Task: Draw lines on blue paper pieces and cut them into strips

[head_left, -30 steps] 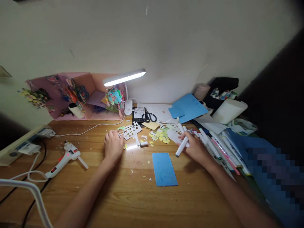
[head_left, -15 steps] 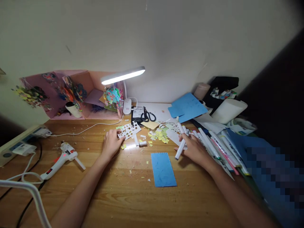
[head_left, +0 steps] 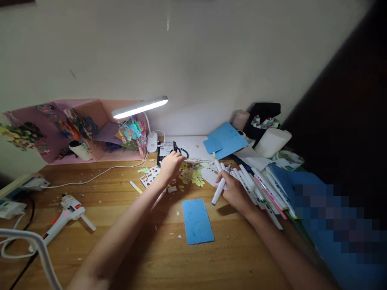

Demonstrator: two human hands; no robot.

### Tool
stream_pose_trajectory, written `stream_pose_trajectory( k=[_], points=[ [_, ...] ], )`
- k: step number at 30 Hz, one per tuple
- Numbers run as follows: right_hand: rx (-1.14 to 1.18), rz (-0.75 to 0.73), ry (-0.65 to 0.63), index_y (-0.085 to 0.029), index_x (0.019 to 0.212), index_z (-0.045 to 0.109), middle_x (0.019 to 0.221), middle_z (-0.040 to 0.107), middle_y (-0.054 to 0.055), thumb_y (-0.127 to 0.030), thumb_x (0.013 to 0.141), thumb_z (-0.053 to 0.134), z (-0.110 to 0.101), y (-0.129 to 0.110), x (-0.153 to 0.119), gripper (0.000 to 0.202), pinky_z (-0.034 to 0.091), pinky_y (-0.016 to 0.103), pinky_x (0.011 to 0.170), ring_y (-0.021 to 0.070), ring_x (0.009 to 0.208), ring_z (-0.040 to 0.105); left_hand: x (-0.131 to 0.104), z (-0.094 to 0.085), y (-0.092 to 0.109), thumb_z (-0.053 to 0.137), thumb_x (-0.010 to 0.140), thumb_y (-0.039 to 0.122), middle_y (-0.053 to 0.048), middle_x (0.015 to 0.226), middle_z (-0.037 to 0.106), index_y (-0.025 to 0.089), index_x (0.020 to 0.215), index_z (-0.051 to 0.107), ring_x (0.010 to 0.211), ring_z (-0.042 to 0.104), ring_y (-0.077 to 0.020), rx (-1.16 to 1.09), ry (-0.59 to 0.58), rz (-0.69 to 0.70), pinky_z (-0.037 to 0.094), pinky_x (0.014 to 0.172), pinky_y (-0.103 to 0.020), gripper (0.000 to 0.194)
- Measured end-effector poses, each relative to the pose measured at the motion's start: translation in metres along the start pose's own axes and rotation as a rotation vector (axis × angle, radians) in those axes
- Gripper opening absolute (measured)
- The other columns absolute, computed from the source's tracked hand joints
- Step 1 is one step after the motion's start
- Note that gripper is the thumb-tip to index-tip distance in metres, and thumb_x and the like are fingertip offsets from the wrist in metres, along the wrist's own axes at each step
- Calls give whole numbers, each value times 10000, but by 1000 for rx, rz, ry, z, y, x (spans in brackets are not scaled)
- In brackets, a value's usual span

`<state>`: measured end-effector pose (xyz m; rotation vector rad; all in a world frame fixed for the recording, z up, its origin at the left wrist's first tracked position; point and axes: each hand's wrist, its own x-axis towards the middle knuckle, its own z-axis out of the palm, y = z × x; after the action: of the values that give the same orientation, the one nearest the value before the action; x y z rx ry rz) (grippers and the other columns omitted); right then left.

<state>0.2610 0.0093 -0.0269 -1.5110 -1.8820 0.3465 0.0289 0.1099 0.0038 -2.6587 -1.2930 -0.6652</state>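
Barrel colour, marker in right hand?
White on the marker in the right hand; shows best in the head view.

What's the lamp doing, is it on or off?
On. The long bar of the lamp glows bright white.

left arm point(head_left: 130, 225) stretched forward | left hand point(head_left: 172, 165) knuckles up | right forearm point(head_left: 276, 243) angled inward | right hand point(head_left: 234, 190) curled, gripping

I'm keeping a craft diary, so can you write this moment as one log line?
left hand: at scissors, grip unclear | right hand: holding white marker | blue sheet: flat on table | lamp: lit
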Motion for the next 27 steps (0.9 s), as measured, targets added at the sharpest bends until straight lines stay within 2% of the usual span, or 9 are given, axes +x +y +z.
stream_pose_trajectory(
  k=[4,7,10,13,16,19,22,24,27],
  points=[
    [7,66,58,-235,729,462,695,614,2,-148,726,544,-4,3,2,120,416,277,586,199,664,605,-30,-31,17,322,981,169,-100,1146,630,174,1188,559,1021,564,-195,-55,111,85,471,880,-383,315],
    [36,115,89,-230,728,487,694,626,1,-217,733,600,-7,1,0,114,418,271,574,199,659,611,-76,-49,30,367,962,140,8,1200,633,286,1235,532,1032,581,-134,-132,44,308,467,913,-307,351],
    [162,138,104,-227,756,493,717,625,4,-323,758,628,-7,-13,-6,166,440,268,567,190,663,609,-124,-54,35,322,975,149,-30,1153,664,204,1250,516,1026,611,-135,-196,-21,580,506,823,-262,341],
    [355,147,-15,-229,814,492,727,626,1,-343,816,582,-4,-35,-15,146,459,262,560,173,661,614,-152,-51,36,371,948,150,-57,1065,696,160,1136,572,951,641,-151,-257,-68,628,514,763,-253,275],
    [432,127,-248,-226,836,522,701,632,-8,-334,843,565,2,-54,-23,117,457,255,547,153,621,607,-157,-48,37,375,900,118,-69,959,701,158,1091,580,857,639,-172,-266,-137,568,503,724,-292,283],
    [417,107,-372,-221,845,536,700,633,-13,-344,843,576,8,-63,-28,129,459,255,555,144,623,602,-153,-48,37,374,907,158,-66,910,682,181,1163,559,780,619,-185,-149,-222,530,490,692,-321,317],
    [518,168,-395,-220,900,502,729,666,1,-359,871,544,14,-63,-30,148,479,261,576,152,664,633,-154,-47,38,329,943,146,-95,1132,642,138,1246,510,1007,598,-211,-9,-242,569,473,848,-350,353],
    [561,192,-391,-221,920,484,736,681,7,-365,888,523,18,-61,-30,152,481,260,577,148,656,635,-157,-47,39,281,948,106,-126,1319,530,88,1299,459,1210,491,-236,59,-220,578,409,978,-371,394],
    [570,190,-385,-222,930,475,731,679,1,-377,894,518,25,-56,-31,165,485,266,591,143,647,626,-161,-46,41,270,940,89,-185,1380,451,27,1320,422,1291,408,-274,105,-185,516,362,1037,-400,414]
  ],
)
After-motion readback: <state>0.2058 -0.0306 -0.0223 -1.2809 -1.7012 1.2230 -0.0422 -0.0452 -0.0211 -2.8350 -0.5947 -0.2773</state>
